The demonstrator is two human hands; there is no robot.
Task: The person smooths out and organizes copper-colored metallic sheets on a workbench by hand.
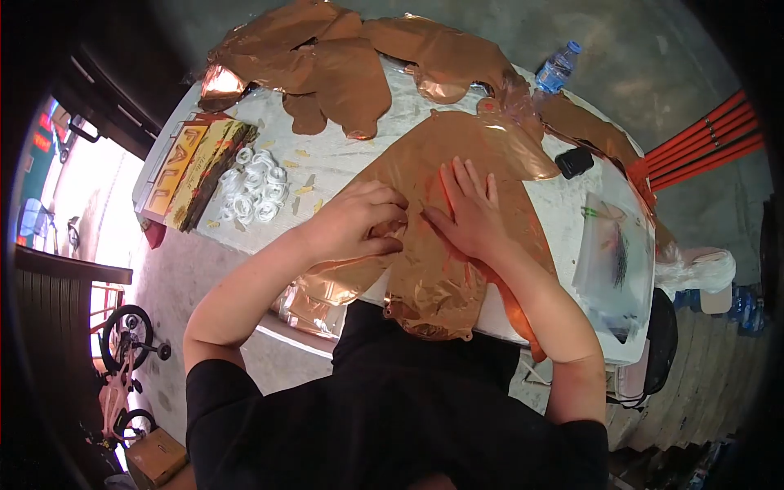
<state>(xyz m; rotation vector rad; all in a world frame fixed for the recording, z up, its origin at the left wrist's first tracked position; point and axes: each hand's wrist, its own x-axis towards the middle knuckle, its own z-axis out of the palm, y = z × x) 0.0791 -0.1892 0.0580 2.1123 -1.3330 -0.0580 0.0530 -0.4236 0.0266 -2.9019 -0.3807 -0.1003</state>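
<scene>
Head view, copper balloon (441, 282), white rings (255, 186), bottle (557, 69)

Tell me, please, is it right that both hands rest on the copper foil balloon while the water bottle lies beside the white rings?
Not quite: the head view shows the water bottle far from the white rings, on the opposite side. The left hand and right hand do rest on the copper foil balloon.

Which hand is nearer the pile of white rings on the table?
Left. The left hand pinches the copper foil balloon to the right of the white rings; the right hand lies flat on it, farther away.
</scene>
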